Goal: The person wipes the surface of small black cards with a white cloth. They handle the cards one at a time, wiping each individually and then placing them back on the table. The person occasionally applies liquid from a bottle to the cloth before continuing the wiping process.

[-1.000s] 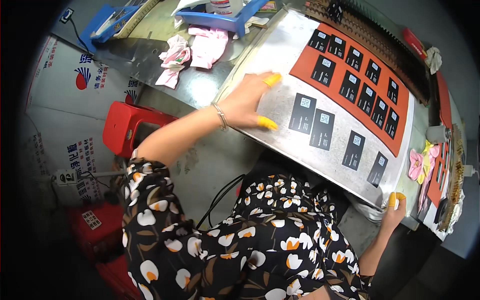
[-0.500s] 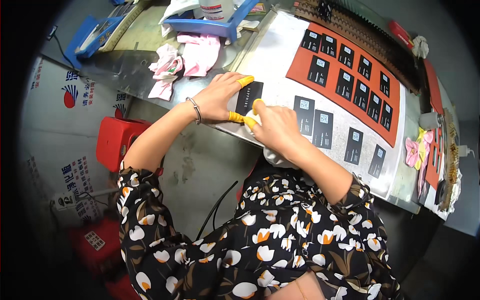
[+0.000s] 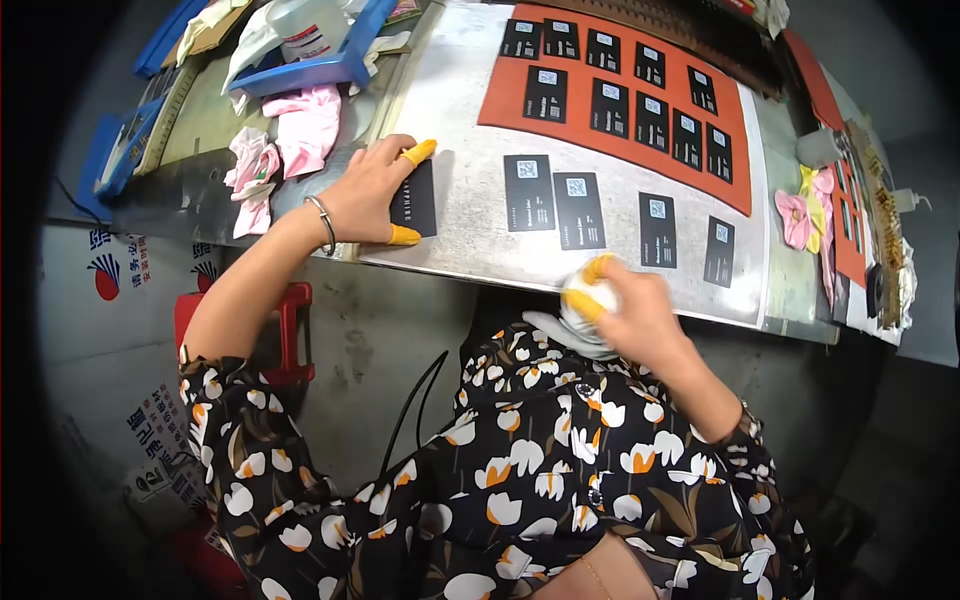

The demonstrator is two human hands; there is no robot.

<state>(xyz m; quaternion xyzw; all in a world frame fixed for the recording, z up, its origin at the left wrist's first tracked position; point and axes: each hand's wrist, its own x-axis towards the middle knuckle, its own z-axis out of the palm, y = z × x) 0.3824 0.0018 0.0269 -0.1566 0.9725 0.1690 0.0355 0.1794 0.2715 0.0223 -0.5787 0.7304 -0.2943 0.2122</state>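
Note:
My left hand is spread over a black card at the left of the white work sheet. Its yellow-capped index finger and thumb rest at two ends of that card. Beyond the sheet's front edge, near my lap, my right hand pinches a bunched white cloth. Yellow finger caps cover its thumb and a fingertip; the hand is slightly blurred. Between the hands and further right lie several loose black cards, among them one card and another card.
An orange-red mat carries rows of black cards at the back. On the left are pink cloths and a blue tray with a bottle. Pink and yellow cloths lie at right. A red stool stands below the table.
My right hand has drawn back from the black card with the white cloth, toward my lap. The left hand stays at the card. The view has shifted, so the table appears further left and higher.

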